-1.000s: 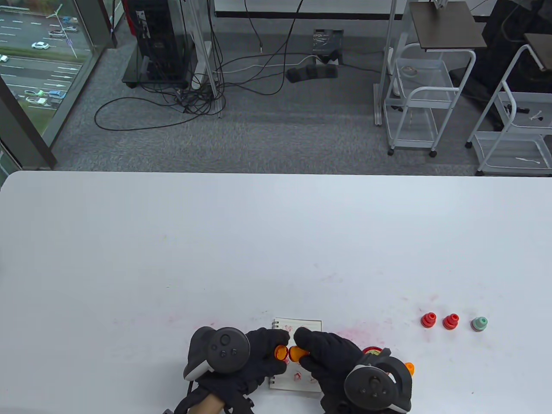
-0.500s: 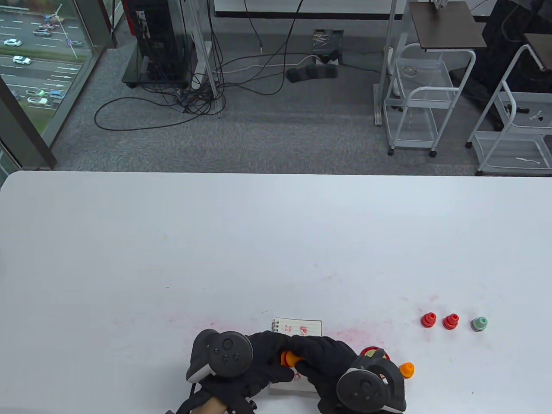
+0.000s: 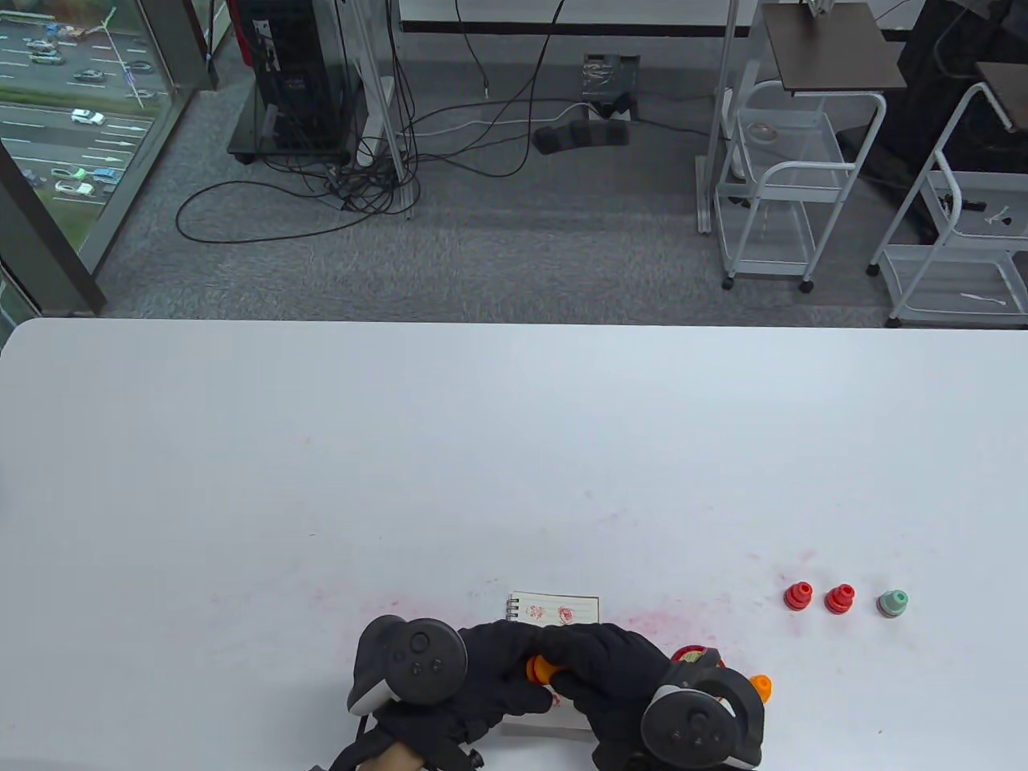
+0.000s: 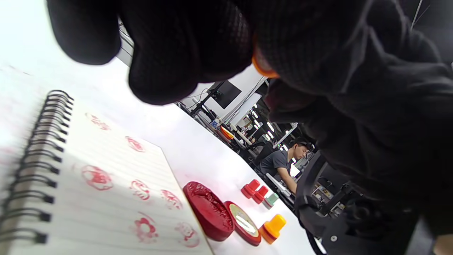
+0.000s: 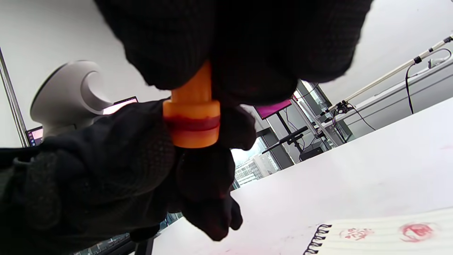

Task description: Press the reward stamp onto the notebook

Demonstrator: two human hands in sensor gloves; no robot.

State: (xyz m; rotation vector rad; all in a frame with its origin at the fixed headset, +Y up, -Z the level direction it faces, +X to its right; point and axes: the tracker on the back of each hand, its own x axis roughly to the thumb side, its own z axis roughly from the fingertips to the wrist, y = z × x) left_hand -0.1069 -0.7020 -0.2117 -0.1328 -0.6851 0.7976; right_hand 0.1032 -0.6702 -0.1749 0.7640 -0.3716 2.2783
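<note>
Both gloved hands meet over the small spiral notebook (image 3: 562, 609) at the table's near edge. My right hand (image 3: 590, 652) grips the handle of an orange reward stamp (image 3: 536, 669). My left hand (image 3: 499, 660) grips its other end, where the orange cap sits on the stamp. In the right wrist view the stamp (image 5: 193, 117) hangs from my fingers with a red band around its body, above the table. The notebook page (image 4: 106, 184) carries several red stamp marks; it also shows in the right wrist view (image 5: 389, 230). The hands hide the near half of the page from above.
A red ink pad (image 3: 692, 654) with its lid lies right of the notebook, also in the left wrist view (image 4: 208, 209). Another orange stamp (image 3: 760, 687) stands beside it. Two red stamps (image 3: 797, 597), (image 3: 839, 599) and a green one (image 3: 892, 603) stand further right. Red smudges mark the table.
A second ago the left hand held the orange cap apart from the stamp in the right hand. The two pieces have come together and the hands now sit closer over the notebook.
</note>
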